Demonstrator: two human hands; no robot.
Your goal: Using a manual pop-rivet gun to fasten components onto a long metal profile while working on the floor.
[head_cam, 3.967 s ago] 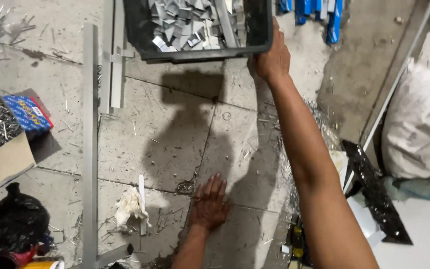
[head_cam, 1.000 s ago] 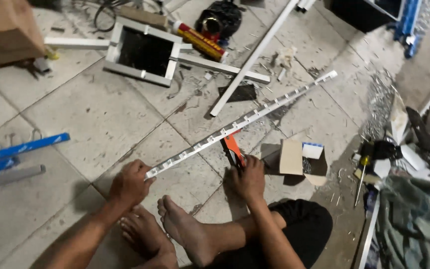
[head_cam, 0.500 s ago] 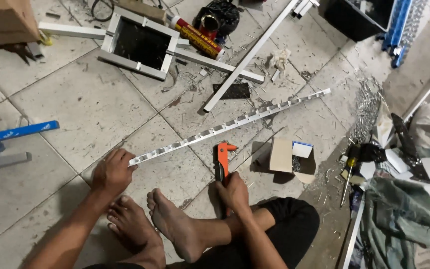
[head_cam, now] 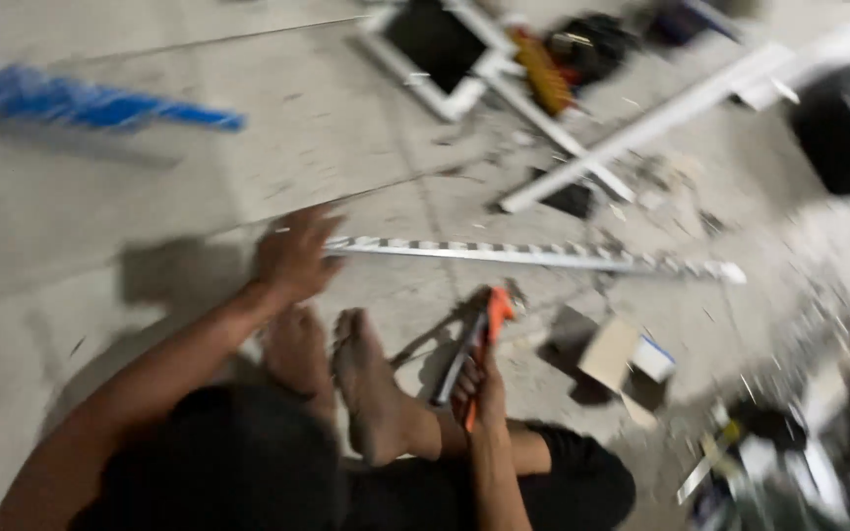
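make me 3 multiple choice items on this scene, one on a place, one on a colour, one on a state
1. Where is the left hand?
A. on the near end of the slotted strip
B. on the small box
C. on the blue bar

2. What colour are the handles of the tool in the right hand?
A. green
B. orange
C. white

3. How does the small box lie?
A. shut and stacked on another box
B. open on the floor
C. held in a hand

Answers:
1. A, the fingers rest at the strip's left end, beside the bare feet.
2. B, an orange grip shows above the fist.
3. B, its flap stands open and no hand touches it.
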